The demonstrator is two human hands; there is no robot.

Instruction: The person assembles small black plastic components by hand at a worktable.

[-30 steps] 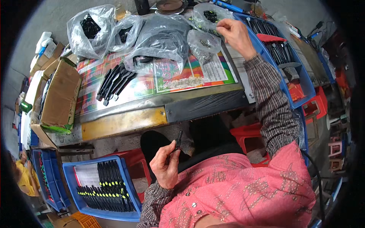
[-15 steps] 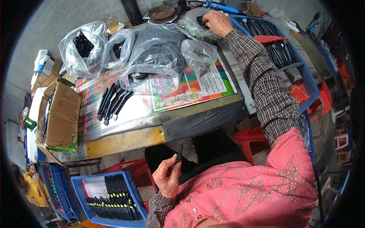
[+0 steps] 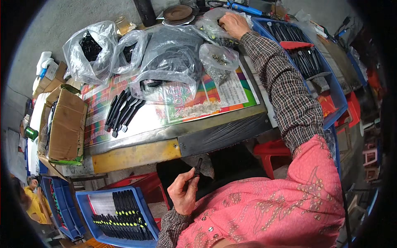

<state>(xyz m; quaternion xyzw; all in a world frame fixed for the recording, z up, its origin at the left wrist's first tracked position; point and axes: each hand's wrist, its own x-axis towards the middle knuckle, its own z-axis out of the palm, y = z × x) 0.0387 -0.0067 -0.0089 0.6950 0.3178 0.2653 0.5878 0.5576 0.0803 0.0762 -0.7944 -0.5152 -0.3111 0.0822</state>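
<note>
My left hand is closed around a slim black handle-like piece, held upright above my lap in front of the table edge. My right arm stretches to the far side of the table. There my right hand reaches into a clear plastic bag holding dark and yellow-green parts; its fingertips are hidden inside. Beside that bag sits a smaller bag of little metal parts. Several long black pieces lie in a bunch on the left of the table.
Large clear bags of black parts stand along the table's back. A cardboard box sits at the left edge. A blue tray of black pieces flanks my right arm; another blue tray is low left. A red stool stands below the table.
My right hand has shifted slightly, its fingers deeper among the bag's folds. My left hand keeps hold of the black piece almost in place.
</note>
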